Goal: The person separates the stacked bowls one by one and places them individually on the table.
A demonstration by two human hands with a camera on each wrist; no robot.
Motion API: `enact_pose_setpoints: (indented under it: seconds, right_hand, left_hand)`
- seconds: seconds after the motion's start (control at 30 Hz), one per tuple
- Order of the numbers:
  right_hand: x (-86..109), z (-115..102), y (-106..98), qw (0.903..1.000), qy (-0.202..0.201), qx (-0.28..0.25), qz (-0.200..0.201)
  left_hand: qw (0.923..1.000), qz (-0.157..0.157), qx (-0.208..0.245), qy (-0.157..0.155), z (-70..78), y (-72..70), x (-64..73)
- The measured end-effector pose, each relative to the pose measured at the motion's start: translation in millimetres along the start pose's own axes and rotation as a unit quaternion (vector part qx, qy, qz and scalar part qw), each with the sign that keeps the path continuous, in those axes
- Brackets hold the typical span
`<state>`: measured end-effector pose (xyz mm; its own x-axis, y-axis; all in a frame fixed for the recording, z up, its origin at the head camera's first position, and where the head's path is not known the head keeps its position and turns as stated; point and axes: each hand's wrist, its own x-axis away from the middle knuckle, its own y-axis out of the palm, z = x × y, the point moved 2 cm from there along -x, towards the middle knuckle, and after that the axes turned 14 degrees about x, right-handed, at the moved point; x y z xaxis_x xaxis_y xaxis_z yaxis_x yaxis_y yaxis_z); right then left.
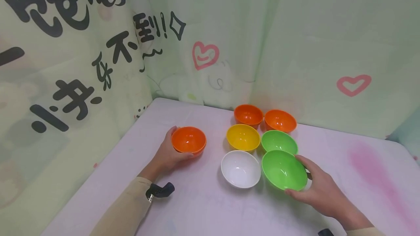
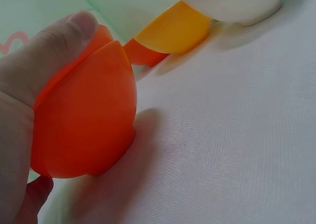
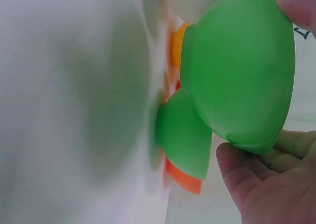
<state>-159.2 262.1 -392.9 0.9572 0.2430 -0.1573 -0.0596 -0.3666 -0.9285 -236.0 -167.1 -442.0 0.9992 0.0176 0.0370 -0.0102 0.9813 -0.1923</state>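
At the left of the head view, my left hand (image 1: pixel 168 152) grips two nested orange bowls (image 1: pixel 189 140) by their side. The left wrist view shows the thumb along the rim of the outer orange bowl (image 2: pixel 94 110), with the second bowl's edge inside it. My right hand (image 1: pixel 319 188) holds a green bowl (image 1: pixel 284 170) between thumb and fingers at its right edge. In the right wrist view this green bowl (image 3: pixel 242 71) is raised off the table, tilted. Behind it sits another green bowl (image 1: pixel 279 142), partly covered in the head view.
Left of the held green bowl stands a white bowl (image 1: pixel 241 169), with a yellow bowl (image 1: pixel 243 137) behind it. Two orange bowls, one left (image 1: pixel 248 115) and one right (image 1: pixel 280 120), stand at the table's back edge. A printed curtain (image 1: pixel 295 46) hangs behind the pale table (image 1: pixel 203 207).
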Motion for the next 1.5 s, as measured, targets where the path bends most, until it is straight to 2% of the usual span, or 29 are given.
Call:
enact_pose_setpoints:
  seconds: [0.2, 0.4, 0.67, 0.93, 1.5]
  right_hand:
    - [7.1, 3, 10, 0.9999, 0.013, 0.002, 0.0]
    - [8.8, 3, 16, 0.9999, 0.009, 0.007, 0.008]
    - [10.6, 3, 22, 0.9996, 0.02, -0.005, -0.021]
    - [11.2, 0, 23, 0.9997, 0.016, -0.001, -0.02]
    - [7.1, -3, 21, 0.999, 0.01, -0.002, -0.044]
  left_hand:
    - [1.0, -0.001, -0.003, -0.004, -1.3, 0.9, -0.8]
    - [1.0, 0.0, -0.003, -0.004, -0.3, 0.3, 0.3]
    - [1.0, -0.004, 0.0, -0.005, -1.4, -0.2, 0.5]
    - [1.0, -0.002, 0.002, -0.009, -1.0, 0.1, 0.4]
    - [0.9999, -0.004, 0.007, -0.01, -0.8, -1.2, 0.1]
